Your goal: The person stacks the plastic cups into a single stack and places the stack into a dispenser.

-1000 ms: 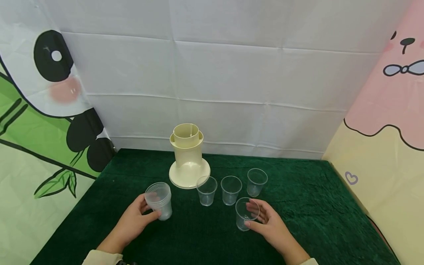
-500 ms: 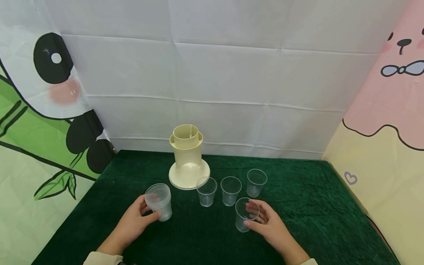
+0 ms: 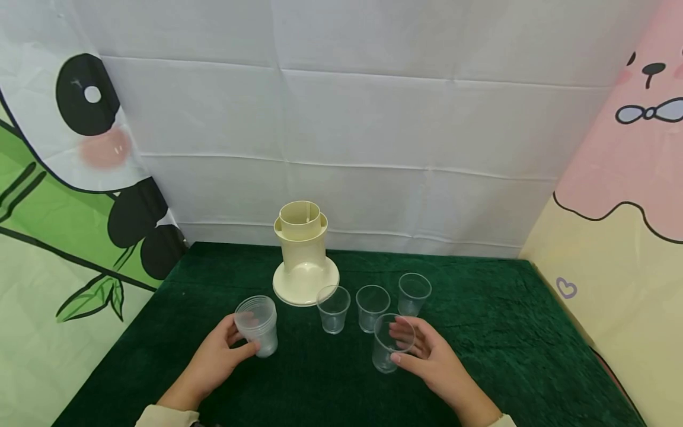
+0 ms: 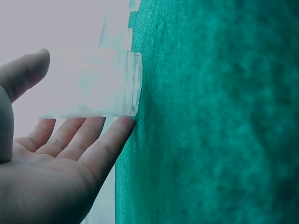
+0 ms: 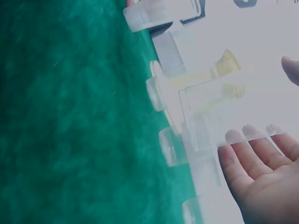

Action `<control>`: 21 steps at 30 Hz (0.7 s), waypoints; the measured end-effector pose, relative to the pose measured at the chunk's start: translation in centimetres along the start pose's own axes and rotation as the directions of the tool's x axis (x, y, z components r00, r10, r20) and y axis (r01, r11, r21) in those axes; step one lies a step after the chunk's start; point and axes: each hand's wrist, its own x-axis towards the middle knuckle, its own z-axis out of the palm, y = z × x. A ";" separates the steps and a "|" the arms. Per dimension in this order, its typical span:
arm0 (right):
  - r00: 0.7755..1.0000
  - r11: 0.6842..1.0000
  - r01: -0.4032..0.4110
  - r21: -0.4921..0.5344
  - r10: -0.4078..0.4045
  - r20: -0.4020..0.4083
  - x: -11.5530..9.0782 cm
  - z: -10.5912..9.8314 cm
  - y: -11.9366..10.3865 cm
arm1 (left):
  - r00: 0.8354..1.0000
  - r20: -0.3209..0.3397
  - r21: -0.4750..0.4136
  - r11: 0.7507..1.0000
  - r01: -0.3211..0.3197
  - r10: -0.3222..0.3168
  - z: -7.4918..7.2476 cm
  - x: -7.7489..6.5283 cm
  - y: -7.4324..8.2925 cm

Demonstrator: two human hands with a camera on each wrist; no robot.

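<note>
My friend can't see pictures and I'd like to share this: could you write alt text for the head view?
A person's left hand holds a stack of clear cups, and their right hand holds a single clear cup, above a dark green cloth. Beyond them are three more clear cups and a cream cylinder on a round base.

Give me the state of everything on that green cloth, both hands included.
Left hand: grips the cup stack.
Cup stack: nested, mouths up.
Right hand: holds the single cup.
Single cup: mouth up; contact with cloth unclear.
Left standing cup: upright, looks empty.
Middle standing cup: upright, looks empty.
Right standing cup: upright, looks empty.
Cream stand: upright, open at the top.
</note>
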 end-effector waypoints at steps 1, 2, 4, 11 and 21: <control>1.000 1.000 0.010 -0.009 -0.010 0.007 0.0 0.2 -0.3 | 1.000 0.001 0.000 1.000 0.000 0.000 0.0 0.0 0.0; 1.000 1.000 0.018 -0.019 -0.018 0.013 0.1 0.3 -0.6 | 1.000 0.000 0.000 1.000 0.001 -0.001 0.0 0.0 0.0; 0.999 0.999 0.029 -0.039 -0.028 0.023 0.3 0.8 -1.3 | 1.000 0.000 -0.001 1.000 0.001 -0.001 0.0 -0.1 0.0; 0.994 0.994 0.082 -0.069 -0.076 0.081 1.2 2.2 -3.4 | 1.000 0.000 -0.001 1.000 0.005 -0.005 0.0 -0.3 0.4; 0.964 0.969 0.224 -0.107 -0.204 0.172 3.2 4.4 -5.3 | 1.000 -0.005 0.000 1.000 0.020 -0.020 0.1 -0.2 0.3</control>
